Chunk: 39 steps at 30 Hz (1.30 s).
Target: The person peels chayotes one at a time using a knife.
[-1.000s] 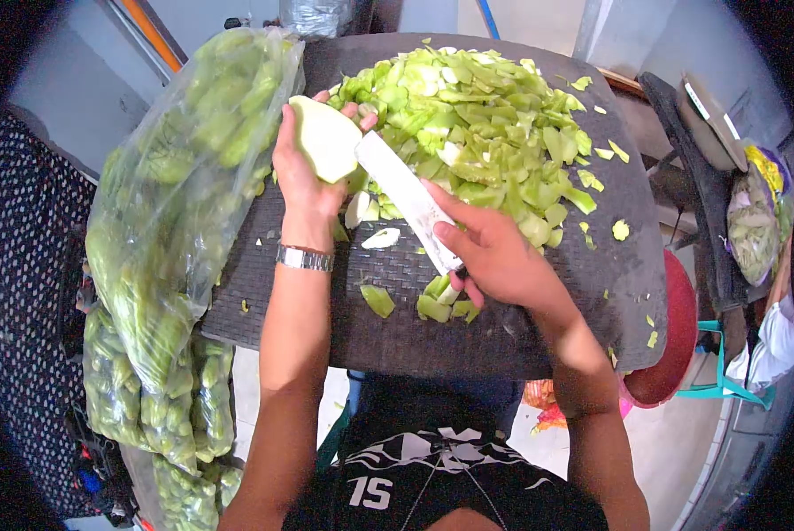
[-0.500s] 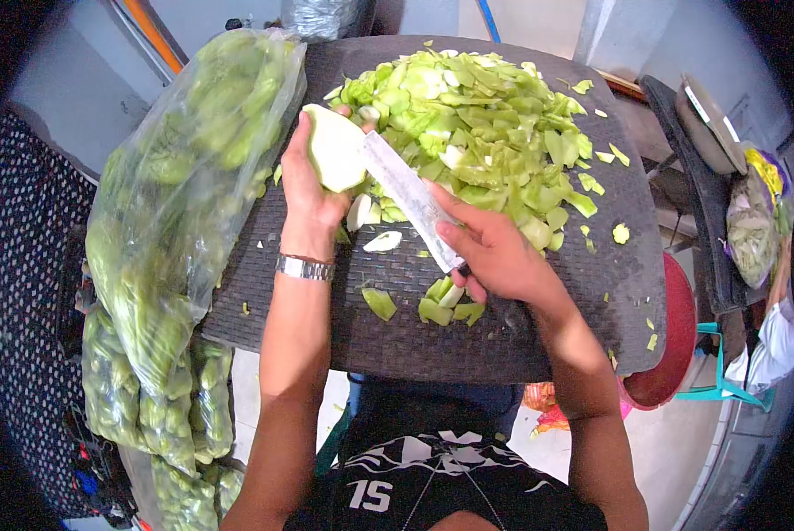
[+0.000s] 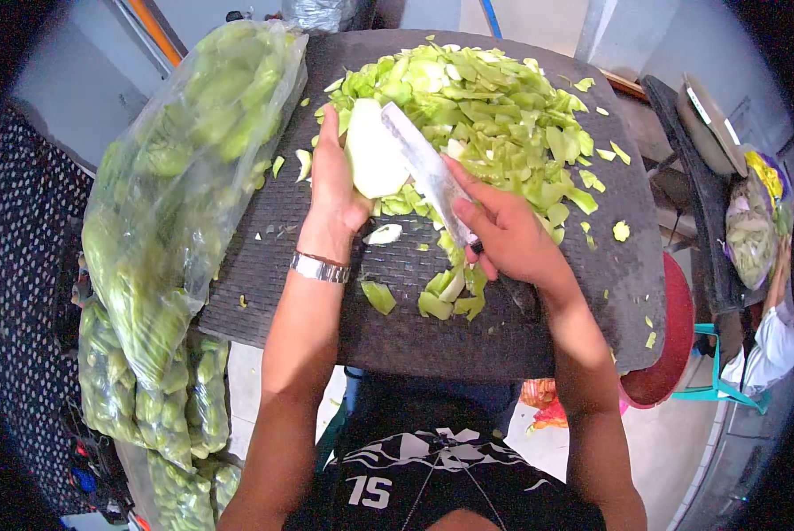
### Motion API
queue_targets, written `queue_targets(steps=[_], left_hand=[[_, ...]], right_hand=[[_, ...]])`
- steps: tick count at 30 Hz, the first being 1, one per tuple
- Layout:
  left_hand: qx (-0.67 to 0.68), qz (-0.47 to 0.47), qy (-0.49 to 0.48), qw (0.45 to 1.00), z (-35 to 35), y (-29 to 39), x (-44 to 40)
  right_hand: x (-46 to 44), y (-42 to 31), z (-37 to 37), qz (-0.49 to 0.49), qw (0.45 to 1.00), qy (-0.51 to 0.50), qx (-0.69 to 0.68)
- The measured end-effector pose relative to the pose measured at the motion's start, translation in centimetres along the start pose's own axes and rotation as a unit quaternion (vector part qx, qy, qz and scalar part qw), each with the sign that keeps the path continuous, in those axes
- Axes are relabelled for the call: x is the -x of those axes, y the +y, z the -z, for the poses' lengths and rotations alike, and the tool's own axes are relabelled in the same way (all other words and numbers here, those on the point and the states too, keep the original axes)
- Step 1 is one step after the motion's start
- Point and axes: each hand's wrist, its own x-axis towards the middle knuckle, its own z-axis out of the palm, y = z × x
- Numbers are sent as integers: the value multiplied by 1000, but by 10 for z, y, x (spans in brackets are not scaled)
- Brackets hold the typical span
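The right hand (image 3: 510, 232) mostly hides the knife handle (image 3: 476, 247)

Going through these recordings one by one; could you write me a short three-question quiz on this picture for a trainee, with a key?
1. Which hand holds the knife?
2. True or false: the metal wristband is on the right wrist.
3. Where does the heap of peelings lie?
A) In the red tub
B) On the table
C) In the plastic bag

Key:
1. The right hand; the left hand holds a pale vegetable.
2. False; it is on the left wrist.
3. B
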Motion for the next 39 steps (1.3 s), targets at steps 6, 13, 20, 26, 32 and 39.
queue_targets(steps=[6,13,20,26,32,39], left_hand=[[45,-48,59,996,4,5,0],[29,-139,45,989,23,10,-13],[20,-171,39,984,20,9,-8],[-1,-164,61,985,18,9,-9],[-2,-156,31,987,27,17,-9],[14,-153,38,987,28,9,-12]], right_hand=[[-1,6,-3,0,1000,-27,-3],[4,-4,-1,-25,998,-59,-13],[2,3,-3,-10,998,-63,-21],[2,2,-2,-14,998,-58,-7],[4,3,0,-23,995,-90,-21],[0,5,-3,-7,996,-80,-45]])
